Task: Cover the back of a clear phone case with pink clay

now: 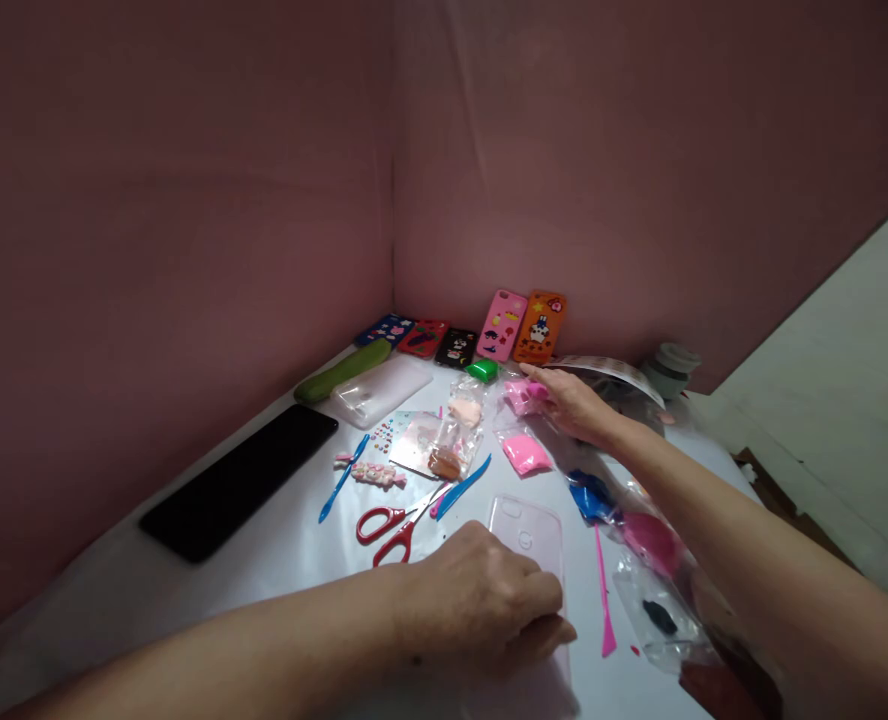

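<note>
My left hand (pixel 496 600) rests over the lower part of a clear phone case (pixel 530 525), its fingers curled; whatever they grip, if anything, is hidden. Farther back on the right, my right hand (pixel 571 400) reaches to a small bag of pink clay (pixel 523 397), its fingers at the bag's right side. Another bag of bright pink clay (pixel 526 453) lies just in front of it. Red-handled scissors (pixel 406 525) and a blue plastic tool (pixel 464 487) lie left of the clear case.
Decorated phone cases (pixel 539 328) line the back wall. At the left lie a black phone-like slab (pixel 241 482), a green cucumber-like object (pixel 343 372) and clear packaging (pixel 384 390). Clay bags, including blue (pixel 592 497), and a pink tool (pixel 605 600) lie right. A lidded jar (pixel 671 368) stands behind.
</note>
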`<state>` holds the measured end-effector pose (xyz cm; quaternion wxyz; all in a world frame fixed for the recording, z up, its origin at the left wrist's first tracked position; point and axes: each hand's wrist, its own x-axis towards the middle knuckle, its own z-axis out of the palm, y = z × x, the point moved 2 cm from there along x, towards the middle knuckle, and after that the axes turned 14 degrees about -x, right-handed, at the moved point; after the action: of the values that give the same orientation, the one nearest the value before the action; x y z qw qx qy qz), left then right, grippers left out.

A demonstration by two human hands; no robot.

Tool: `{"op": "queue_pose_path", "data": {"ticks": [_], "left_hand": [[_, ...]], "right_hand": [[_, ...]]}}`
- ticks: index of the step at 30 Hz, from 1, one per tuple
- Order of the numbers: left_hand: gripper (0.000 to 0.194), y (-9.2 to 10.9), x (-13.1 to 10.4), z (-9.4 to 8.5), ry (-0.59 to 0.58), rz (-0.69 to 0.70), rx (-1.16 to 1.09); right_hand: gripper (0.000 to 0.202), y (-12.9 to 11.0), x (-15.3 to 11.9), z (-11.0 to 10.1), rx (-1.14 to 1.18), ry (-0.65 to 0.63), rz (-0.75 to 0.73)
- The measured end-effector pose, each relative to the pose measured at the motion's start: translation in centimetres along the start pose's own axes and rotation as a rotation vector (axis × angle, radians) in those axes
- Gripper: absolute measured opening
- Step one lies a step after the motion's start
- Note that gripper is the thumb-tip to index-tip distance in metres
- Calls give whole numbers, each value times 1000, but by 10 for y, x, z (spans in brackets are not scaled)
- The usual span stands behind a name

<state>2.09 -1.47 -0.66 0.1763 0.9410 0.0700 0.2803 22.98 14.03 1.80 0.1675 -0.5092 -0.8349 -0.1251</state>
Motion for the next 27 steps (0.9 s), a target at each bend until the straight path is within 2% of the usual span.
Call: {"op": "queue_pose_path", "data": {"ticks": [7, 9, 12, 14, 19, 22, 27], "left_hand": [[25, 0, 0, -2, 13, -5, -7], [26, 1, 0, -3, -1, -3, -11], [27, 1, 1, -5, -7, 5, -11], [28, 1, 0, -5, -8, 6, -18], [28, 1, 1, -5, -4, 16, -64], [28, -1, 2, -6, 13, 17, -92], [28, -6, 3, -8, 67, -8, -120]], "right_hand": [[34, -4, -3, -7, 52, -33, -3], [34, -5, -7, -17, 71, -36, 4], [41, -2, -21, -42, 101, -23, 72], [45, 3, -37, -64, 119, -9, 157], [30, 16, -94, -104, 201, -52, 414], [31, 13, -126, -109, 258, -90, 493], [26, -9, -160, -97, 211, -132, 520]]}}
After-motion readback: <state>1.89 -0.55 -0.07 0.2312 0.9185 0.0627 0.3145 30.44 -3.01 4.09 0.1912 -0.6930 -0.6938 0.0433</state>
